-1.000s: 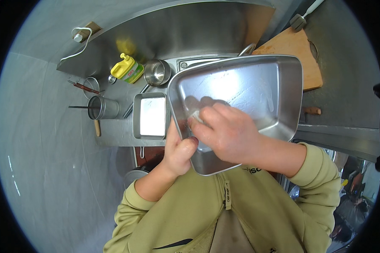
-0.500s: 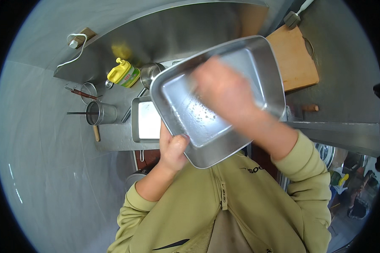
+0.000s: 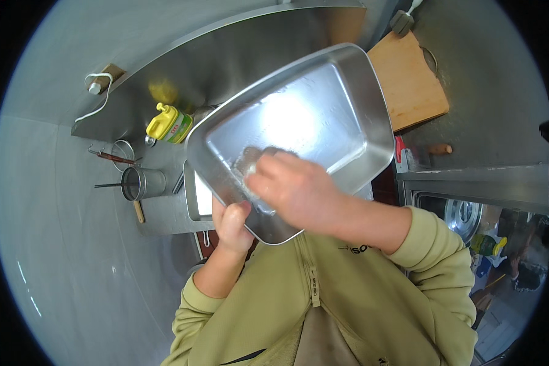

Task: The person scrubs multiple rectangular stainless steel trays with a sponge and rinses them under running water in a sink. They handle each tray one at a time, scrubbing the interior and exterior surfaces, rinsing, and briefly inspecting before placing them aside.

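A large rectangular stainless pan [image 3: 366, 91] is held up at a slant over the counter's edge, wet on its inside. My left hand [image 3: 230, 222] grips its lower-left rim, thumb over the edge. My right hand [image 3: 294, 189] is inside the pan with fingers closed round a small white pad or cloth [image 3: 251, 173], pressed against the bottom near the left corner; most of the pad is hidden under the fingers. Partly hidden behind the big pan, a smaller square tray [image 3: 194, 189] lies on the counter.
On the counter [image 3: 171, 219] are a yellow pump bottle [image 3: 168, 124], a metal cylinder [image 3: 145, 182] with sticks and a wire strainer [image 3: 122, 150]. A wooden board [image 3: 409, 79] with a spatula [image 3: 401, 23] above it is at upper right, a wooden handle [image 3: 440, 149] below. Cluttered shelving [image 3: 488, 244] is at lower right.
The pan has shifted left and turned, its left end lower. My right hand has swept about inside it and is now back low at the left end. My left hand still grips the rim.
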`<state>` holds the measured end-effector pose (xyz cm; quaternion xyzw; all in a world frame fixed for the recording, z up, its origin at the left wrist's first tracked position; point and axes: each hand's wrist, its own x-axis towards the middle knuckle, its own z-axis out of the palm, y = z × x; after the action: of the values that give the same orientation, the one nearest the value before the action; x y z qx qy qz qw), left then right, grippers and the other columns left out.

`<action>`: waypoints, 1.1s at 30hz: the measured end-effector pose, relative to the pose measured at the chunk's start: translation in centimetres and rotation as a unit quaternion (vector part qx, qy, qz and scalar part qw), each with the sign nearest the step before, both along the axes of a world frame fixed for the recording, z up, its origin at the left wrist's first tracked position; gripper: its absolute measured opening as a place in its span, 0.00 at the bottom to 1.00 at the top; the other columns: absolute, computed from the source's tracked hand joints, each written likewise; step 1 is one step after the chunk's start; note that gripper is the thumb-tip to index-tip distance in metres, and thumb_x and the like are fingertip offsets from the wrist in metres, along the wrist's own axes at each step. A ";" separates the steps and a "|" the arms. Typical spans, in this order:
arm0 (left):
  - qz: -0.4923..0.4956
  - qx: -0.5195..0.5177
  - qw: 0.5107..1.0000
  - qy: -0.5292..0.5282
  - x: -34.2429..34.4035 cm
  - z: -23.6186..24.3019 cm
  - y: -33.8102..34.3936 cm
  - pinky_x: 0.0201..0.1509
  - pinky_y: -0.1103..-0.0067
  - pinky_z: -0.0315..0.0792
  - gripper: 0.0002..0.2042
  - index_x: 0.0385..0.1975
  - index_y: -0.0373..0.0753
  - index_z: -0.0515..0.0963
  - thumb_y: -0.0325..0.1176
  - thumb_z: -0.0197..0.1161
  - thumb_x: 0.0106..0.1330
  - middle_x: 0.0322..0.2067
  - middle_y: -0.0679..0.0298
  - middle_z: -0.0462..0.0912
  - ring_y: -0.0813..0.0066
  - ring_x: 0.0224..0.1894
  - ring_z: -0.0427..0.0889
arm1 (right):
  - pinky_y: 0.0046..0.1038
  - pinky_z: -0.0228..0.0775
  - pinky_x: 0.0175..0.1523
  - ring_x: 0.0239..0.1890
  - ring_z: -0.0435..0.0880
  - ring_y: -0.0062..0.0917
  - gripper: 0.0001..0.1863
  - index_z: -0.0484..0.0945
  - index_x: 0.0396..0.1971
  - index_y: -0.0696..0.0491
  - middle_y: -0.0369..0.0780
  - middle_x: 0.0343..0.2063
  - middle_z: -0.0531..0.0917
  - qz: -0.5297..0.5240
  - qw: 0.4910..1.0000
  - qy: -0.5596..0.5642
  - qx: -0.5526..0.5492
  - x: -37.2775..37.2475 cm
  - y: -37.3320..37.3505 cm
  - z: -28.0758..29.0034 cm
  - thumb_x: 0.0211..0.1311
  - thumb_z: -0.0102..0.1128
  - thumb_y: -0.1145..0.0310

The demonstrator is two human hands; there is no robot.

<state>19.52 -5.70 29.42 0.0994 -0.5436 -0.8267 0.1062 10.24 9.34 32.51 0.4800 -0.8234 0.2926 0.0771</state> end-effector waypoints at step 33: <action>-0.006 0.012 1.000 -0.016 -0.7 -6.1 -5.9 0.59 0.74 0.67 0.31 0.61 0.30 0.63 0.30 0.47 0.52 0.50 0.57 0.73 0.67 0.52 0.73 | 0.37 0.76 0.40 0.38 0.80 0.35 0.07 0.77 0.30 0.53 0.40 0.31 0.77 -0.274 0.953 -0.108 0.077 -2.0 -4.0 -5.4 0.50 0.60 0.69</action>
<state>18.86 -11.62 23.34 0.1105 -0.5358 -0.8321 0.0915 8.26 5.39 27.11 0.2062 -0.9466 0.2461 0.0282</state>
